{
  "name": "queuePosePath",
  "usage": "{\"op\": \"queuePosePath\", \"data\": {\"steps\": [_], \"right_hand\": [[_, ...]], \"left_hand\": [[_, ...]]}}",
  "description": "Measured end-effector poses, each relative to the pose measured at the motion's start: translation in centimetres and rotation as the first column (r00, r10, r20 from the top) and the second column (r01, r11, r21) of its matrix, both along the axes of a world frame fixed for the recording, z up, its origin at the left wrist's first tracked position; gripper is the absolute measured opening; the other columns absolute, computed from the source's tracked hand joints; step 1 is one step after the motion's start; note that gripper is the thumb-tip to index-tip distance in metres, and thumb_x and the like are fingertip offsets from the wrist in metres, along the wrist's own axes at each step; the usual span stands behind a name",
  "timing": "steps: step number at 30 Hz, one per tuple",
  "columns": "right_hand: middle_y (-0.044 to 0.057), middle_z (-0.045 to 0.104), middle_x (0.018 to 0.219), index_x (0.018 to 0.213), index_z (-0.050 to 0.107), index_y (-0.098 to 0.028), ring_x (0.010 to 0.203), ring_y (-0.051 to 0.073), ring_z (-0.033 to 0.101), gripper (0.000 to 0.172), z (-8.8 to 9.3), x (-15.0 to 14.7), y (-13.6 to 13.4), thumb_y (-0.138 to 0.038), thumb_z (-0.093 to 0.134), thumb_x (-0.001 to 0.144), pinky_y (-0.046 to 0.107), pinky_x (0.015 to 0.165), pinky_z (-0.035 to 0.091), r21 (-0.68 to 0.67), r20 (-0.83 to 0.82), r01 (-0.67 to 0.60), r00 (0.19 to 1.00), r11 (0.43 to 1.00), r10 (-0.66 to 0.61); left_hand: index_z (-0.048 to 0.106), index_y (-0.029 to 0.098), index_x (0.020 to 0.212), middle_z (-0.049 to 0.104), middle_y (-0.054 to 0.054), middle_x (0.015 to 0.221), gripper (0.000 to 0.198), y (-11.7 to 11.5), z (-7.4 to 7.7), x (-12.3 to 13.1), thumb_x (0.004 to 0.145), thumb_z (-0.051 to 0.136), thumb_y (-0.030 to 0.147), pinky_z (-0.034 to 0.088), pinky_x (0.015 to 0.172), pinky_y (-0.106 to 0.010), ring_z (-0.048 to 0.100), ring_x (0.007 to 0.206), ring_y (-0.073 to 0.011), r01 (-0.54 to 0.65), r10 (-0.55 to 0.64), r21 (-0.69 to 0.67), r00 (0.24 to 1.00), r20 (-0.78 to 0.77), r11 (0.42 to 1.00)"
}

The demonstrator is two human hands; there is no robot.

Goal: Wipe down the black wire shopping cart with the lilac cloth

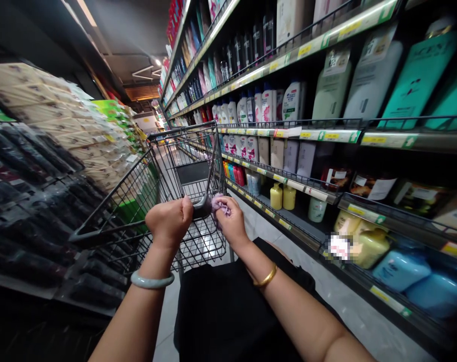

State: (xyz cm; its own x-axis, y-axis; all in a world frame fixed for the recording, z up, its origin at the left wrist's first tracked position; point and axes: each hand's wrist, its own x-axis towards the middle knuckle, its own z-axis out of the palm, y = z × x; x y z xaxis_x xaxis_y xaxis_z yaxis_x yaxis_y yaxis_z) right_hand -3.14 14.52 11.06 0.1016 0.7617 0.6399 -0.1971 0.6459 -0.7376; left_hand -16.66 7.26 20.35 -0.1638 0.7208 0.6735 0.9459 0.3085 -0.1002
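A dark wire shopping cart [186, 173] stands in front of me, with no goods visible in its basket. My left hand [170, 218] is closed around the cart's handle [202, 207], thumb on top, and a pale bangle circles that wrist. Just past the handle's right end, my right hand [231, 218] is closed on a crumpled light purple cloth [220, 205]. Whether its hidden fingers also touch the cart, I cannot tell. A gold bracelet is on the right wrist.
Along the right runs a tall shelf [332, 136] of shampoo bottles [268, 104], with yellow pump bottles [372, 246] and blue bottles [402, 269] low down. Stacked packages [62, 120] and hanging dark packs [28, 156] line the left. Between them, the tiled aisle floor [307, 256] leads ahead.
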Motion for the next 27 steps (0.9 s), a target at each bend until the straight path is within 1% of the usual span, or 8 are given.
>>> {"op": "queuePosePath", "data": {"steps": [3,5,9,12,18,21,24,27], "right_hand": [[0.004,0.075,0.113,0.102,0.074,-0.025,0.117,0.020,0.068,0.022,2.7,0.0,0.2,-0.018,0.059,0.087,0.036,0.112,0.052,0.083,-0.074,-0.009,0.997,0.997,0.015],[0.005,0.074,0.115,0.104,0.074,-0.025,0.118,0.020,0.067,0.023,3.3,-0.5,1.4,-0.018,0.059,0.088,0.037,0.113,0.051,0.113,-0.064,0.014,0.998,0.994,-0.007],[0.008,0.074,0.115,0.105,0.073,-0.022,0.115,0.022,0.067,0.027,1.1,-2.0,4.2,-0.014,0.057,0.084,0.040,0.110,0.051,0.007,0.006,0.059,0.998,0.998,-0.059],[0.008,0.073,0.115,0.104,0.073,-0.022,0.113,0.022,0.068,0.027,0.0,-2.6,4.6,-0.013,0.058,0.083,0.040,0.108,0.053,-0.079,-0.019,0.043,0.999,0.996,-0.044],[0.006,0.073,0.119,0.111,0.073,-0.027,0.123,0.022,0.065,0.028,1.3,-2.8,3.2,-0.015,0.058,0.091,0.041,0.115,0.050,0.114,-0.043,-0.033,0.998,0.993,0.038],[0.009,0.072,0.119,0.109,0.074,-0.025,0.120,0.024,0.066,0.027,-0.3,-3.8,4.3,-0.015,0.060,0.088,0.044,0.112,0.052,0.010,0.028,0.005,1.000,1.000,-0.006],[0.011,0.072,0.117,0.105,0.074,-0.022,0.115,0.024,0.068,0.027,-1.2,-4.3,4.6,-0.010,0.060,0.085,0.043,0.109,0.054,-0.142,0.038,0.040,0.999,0.989,-0.035],[0.007,0.073,0.120,0.109,0.074,-0.026,0.120,0.021,0.067,0.028,0.2,-4.1,3.0,-0.013,0.060,0.089,0.038,0.111,0.053,-0.007,0.017,-0.019,1.000,1.000,0.020]], "left_hand": [[0.070,0.018,0.062,0.068,-0.014,0.064,0.068,0.1,-0.2,-0.2,0.102,0.023,0.046,0.015,0.059,-0.033,0.059,0.062,-0.0212,0.010,-0.010,0.010,1.000,-0.008,1.000],[0.067,0.018,0.058,0.066,-0.013,0.062,0.066,0.2,-0.2,-0.4,0.102,0.024,0.045,0.015,0.059,-0.033,0.058,0.062,-0.0206,0.040,-0.039,0.028,0.999,-0.024,0.999],[0.059,0.019,0.053,0.062,-0.010,0.057,0.064,0.6,-0.3,-1.0,0.102,0.026,0.043,0.016,0.059,-0.034,0.055,0.059,-0.0189,0.104,-0.099,0.070,0.993,-0.072,0.992],[0.052,0.020,0.051,0.058,-0.009,0.054,0.062,1.3,-0.3,-1.5,0.102,0.026,0.043,0.016,0.059,-0.034,0.053,0.057,-0.0182,0.114,-0.106,0.096,0.990,-0.090,0.989],[0.036,0.022,0.049,0.050,-0.007,0.051,0.059,2.1,-0.7,-3.4,0.103,0.026,0.044,0.018,0.059,-0.035,0.045,0.055,-0.0178,0.120,-0.110,0.118,0.990,-0.094,0.986],[0.031,0.023,0.050,0.048,-0.007,0.051,0.058,1.7,-0.5,-4.7,0.103,0.025,0.046,0.021,0.059,-0.036,0.045,0.055,-0.0188,0.110,-0.102,0.104,0.991,-0.085,0.988],[0.043,0.023,0.052,0.061,-0.007,0.058,0.060,1.0,0.6,-5.0,0.104,0.023,0.046,0.034,0.066,-0.036,0.058,0.064,-0.0213,0.138,-0.136,0.004,0.986,-0.099,0.990],[0.066,0.022,0.068,0.075,-0.008,0.077,0.063,0.5,2.3,-3.4,0.106,0.023,0.048,0.042,0.094,-0.040,0.068,0.082,-0.0251,0.128,-0.137,-0.071,0.981,-0.135,0.989]]}}
